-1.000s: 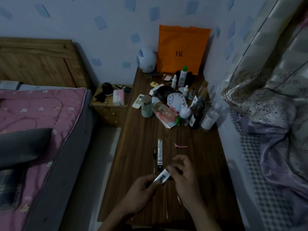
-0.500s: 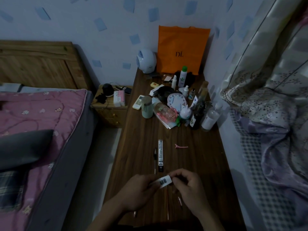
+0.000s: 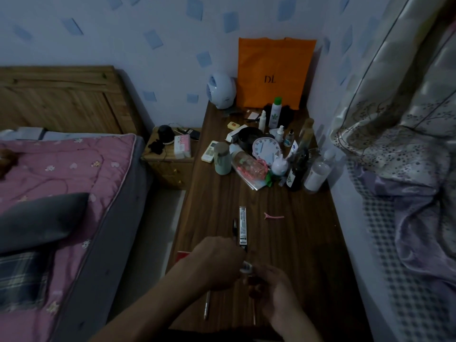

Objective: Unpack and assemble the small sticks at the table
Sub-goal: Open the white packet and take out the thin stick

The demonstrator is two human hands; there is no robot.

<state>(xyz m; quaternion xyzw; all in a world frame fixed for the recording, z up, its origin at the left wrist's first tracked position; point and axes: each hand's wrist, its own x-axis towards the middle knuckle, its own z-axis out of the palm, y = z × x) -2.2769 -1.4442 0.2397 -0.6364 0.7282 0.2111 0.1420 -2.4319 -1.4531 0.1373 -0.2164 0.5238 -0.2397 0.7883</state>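
Low in the frame, left hand [image 3: 217,264] and right hand [image 3: 274,290] pinch a small labelled packet [image 3: 246,266], mostly hidden; its direction is unclear. Sticks [image 3: 206,306] on the desk [image 3: 296,243] point up-frame.

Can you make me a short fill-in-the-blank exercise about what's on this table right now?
1. The bag standing against the wall at the table's far end is coloured ____.
2. The hair clip lying alone on the wooden table is coloured ____.
3. The small white barcoded packet is held between both ____.

Missing words: orange; pink; hands
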